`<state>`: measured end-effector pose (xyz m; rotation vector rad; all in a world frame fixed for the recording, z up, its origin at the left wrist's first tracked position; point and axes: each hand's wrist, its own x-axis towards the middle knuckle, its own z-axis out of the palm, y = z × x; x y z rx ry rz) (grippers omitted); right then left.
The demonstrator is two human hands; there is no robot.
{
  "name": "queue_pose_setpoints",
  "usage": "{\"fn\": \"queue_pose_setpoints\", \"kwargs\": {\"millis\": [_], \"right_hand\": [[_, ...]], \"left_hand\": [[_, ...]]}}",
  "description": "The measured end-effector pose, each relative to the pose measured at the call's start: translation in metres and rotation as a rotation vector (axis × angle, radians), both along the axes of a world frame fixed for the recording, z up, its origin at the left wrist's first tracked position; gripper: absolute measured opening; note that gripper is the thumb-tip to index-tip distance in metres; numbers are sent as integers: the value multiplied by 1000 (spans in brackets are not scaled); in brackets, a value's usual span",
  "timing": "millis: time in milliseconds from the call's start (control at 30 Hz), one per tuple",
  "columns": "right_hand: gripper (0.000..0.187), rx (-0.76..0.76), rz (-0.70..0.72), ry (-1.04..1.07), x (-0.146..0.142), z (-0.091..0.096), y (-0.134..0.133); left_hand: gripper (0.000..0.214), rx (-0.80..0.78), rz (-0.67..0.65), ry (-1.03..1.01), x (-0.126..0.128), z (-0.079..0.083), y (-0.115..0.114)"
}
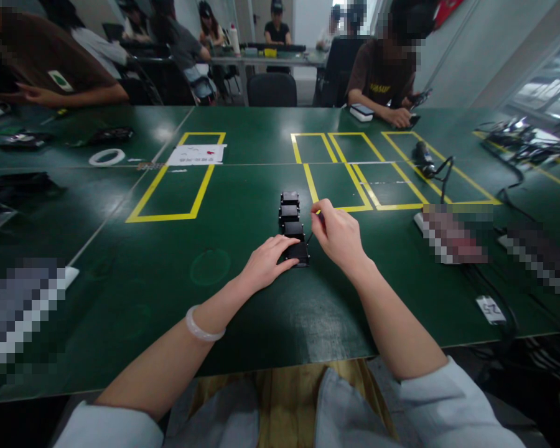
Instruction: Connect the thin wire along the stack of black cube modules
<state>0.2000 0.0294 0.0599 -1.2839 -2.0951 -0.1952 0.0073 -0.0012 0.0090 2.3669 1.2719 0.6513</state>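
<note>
A row of several small black blocks (289,213), with bright screw-like dots at their corners, runs away from me on the green table. My left hand (266,261) grips the nearest black block (299,254), thumb on its near side and fingers over its far edge. Just right of the row, my right hand (340,236) is closed in a pinch on a small screwdriver (310,238). Its thin dark shaft slants down toward the right side of the nearest block; most of the handle is hidden by my fingers. Whether the tip touches the block I cannot tell.
Yellow tape rectangles (163,218) mark the green table (242,336). A white paper (198,154) and a tape roll (106,157) lie to the left. Pixelated devices (452,233) and cables stand right. A co-worker (382,87) handles something dark across the table.
</note>
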Motion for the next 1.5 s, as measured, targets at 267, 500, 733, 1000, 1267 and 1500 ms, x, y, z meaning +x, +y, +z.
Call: {"fn": "queue_pose_setpoints", "kwargs": {"millis": [267,500,733,1000,1267,1500], "right_hand": [[27,13,-3,0,1,-1,1],[23,-8,1,-5,1,0,1],[24,-14,-5,-21,1,1,0],[28,-3,13,-10,2,2,0],[22,6,28,0,2,3,-2],[28,15,17,-26,3,2,-2]], "left_hand": [[39,10,6,1,1,1,0],[39,5,5,10,0,1,0],[39,8,6,2,0,0,0],[39,13,3,4,0,-1,0],[39,8,9,-4,0,-1,0],[40,5,5,-1,0,-1,1]]}}
